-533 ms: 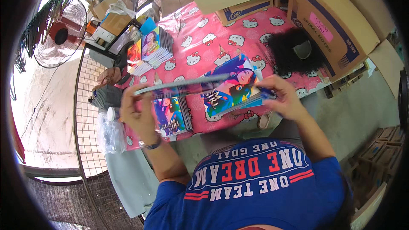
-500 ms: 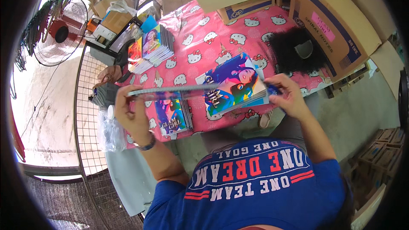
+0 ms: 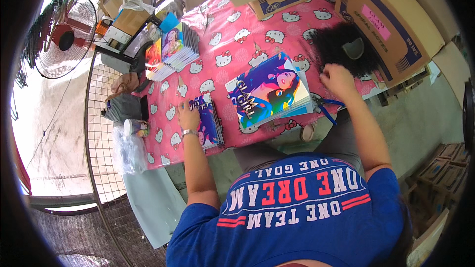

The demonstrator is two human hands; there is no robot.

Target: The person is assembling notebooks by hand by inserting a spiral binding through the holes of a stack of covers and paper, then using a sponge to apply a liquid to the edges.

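Note:
My left hand (image 3: 189,118) is closed at the left edge of a colourful spiral notebook (image 3: 210,123), which lies on a small stack at the near left of the table. My right hand (image 3: 339,82), fingers curled, hovers beside a heap of thin black strands (image 3: 330,52); whether anything is between the fingertips is hidden. Just below it, blue-handled pliers (image 3: 327,109) rest at the right end of a larger stack of printed notebook pages (image 3: 272,91), partly over the table's edge.
The table has a pink cartoon-cat cloth (image 3: 227,59). A second notebook stack (image 3: 173,57) stands at the far left. A grey half-round piece (image 3: 353,49) sits on the black heap. Large cardboard boxes (image 3: 381,29) stand at the right, a fan (image 3: 64,37) at the left.
My left hand has lowered the notebook onto the small stack. My right hand has let go of the pliers and moved up toward the black heap.

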